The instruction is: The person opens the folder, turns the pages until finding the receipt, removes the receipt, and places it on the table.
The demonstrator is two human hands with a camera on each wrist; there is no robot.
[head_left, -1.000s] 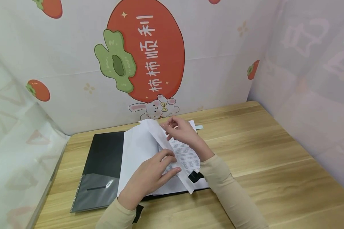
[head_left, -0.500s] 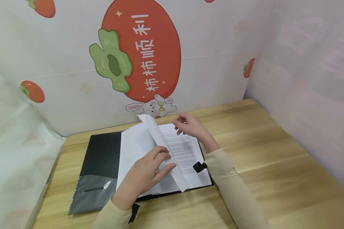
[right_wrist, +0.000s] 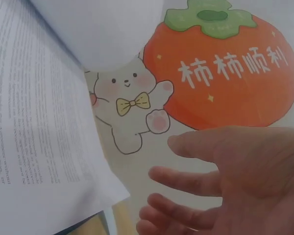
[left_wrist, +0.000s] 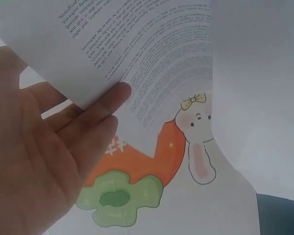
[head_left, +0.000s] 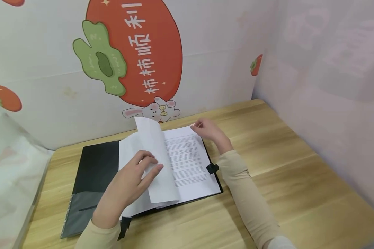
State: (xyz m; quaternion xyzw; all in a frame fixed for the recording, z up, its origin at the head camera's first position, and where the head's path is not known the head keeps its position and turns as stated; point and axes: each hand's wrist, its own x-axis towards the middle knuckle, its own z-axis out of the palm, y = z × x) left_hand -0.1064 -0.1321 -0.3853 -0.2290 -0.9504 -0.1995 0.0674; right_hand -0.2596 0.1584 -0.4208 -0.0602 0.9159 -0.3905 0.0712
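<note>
Your left hand [head_left: 127, 181], loose-fingered, is at the lifted sheet [head_left: 159, 148] near frame centre — guide its edge over lightly, uncreased; your right hand [head_left: 209, 131], right of centre, relaxes, holding nothing.

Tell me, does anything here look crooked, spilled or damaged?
Nothing looks spilled or damaged. The wall hanging looks odd: seen from the head camera, its lettering and rabbit lie sideways. The curled page by the left hand simply looks lifted, not torn.
</note>
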